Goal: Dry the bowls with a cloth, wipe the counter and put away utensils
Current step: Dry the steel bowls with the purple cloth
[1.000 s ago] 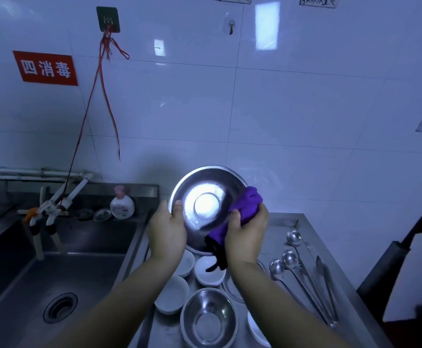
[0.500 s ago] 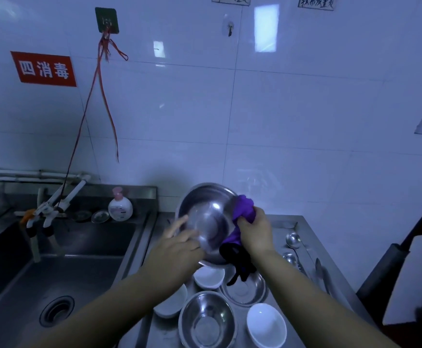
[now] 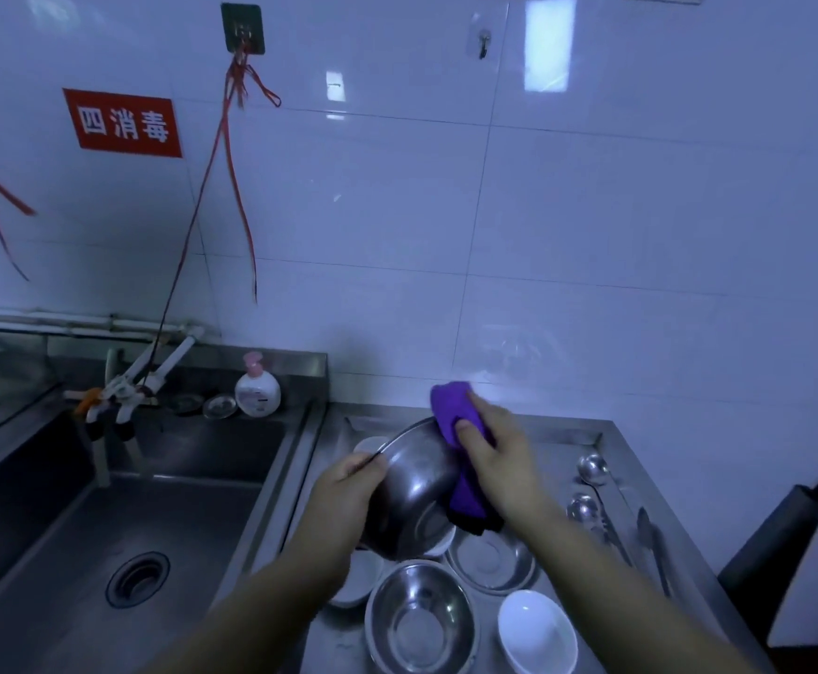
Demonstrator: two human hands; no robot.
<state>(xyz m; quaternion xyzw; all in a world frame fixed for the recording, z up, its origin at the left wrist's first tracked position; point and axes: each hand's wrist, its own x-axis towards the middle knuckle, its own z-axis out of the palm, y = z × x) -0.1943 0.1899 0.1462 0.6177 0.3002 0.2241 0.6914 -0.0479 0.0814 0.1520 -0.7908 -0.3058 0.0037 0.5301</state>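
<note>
From my head camera, my left hand (image 3: 343,498) grips the near rim of a steel bowl (image 3: 414,498), fingers curled over its edge, holding it tilted above the counter (image 3: 562,432). My right hand (image 3: 497,459) clamps a purple cloth (image 3: 455,406) against the bowl's far rim, thumb pinching the fabric; the cloth's tail hangs under my wrist. Below my hands sit another steel bowl (image 3: 421,620), a shallow steel dish (image 3: 492,559) and a white bowl (image 3: 538,632). Right of my right hand lie ladles (image 3: 591,467). Left of my left hand is the sink (image 3: 105,527), with a soap bottle (image 3: 257,389) behind it.
</note>
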